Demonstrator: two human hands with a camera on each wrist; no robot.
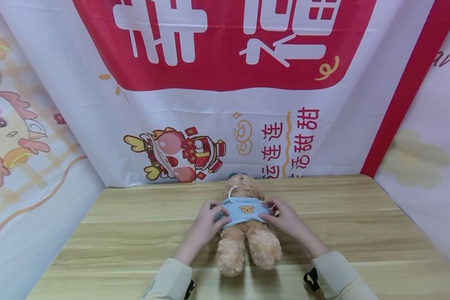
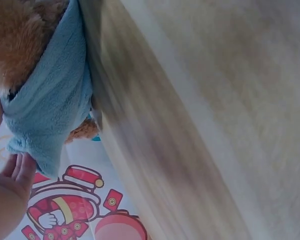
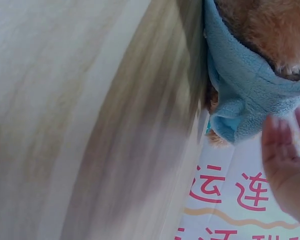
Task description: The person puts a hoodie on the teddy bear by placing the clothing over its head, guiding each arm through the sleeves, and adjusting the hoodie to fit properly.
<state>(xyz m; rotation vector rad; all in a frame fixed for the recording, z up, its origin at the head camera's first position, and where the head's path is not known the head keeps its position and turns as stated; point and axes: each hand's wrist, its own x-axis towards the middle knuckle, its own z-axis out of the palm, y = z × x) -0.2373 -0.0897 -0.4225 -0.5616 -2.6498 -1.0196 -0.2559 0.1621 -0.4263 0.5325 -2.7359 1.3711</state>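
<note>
A tan plush teddy bear lies on its back on the wooden table, legs toward me. It wears a light blue sweater with a small bear face printed on the chest. On the bear's left side as I look, my left hand pinches the sweater's sleeve; the left wrist view shows fingertips pressed into the blue cloth. My right hand is at the opposite side of the sweater. In the right wrist view its fingers are fairly straight and blurred, right at the cloth.
The wooden table runs back to a white and red printed cloth hanging behind it. The bear's head is close to that cloth. Printed drapes enclose the left and right sides. A white cord lies at the bear's neck.
</note>
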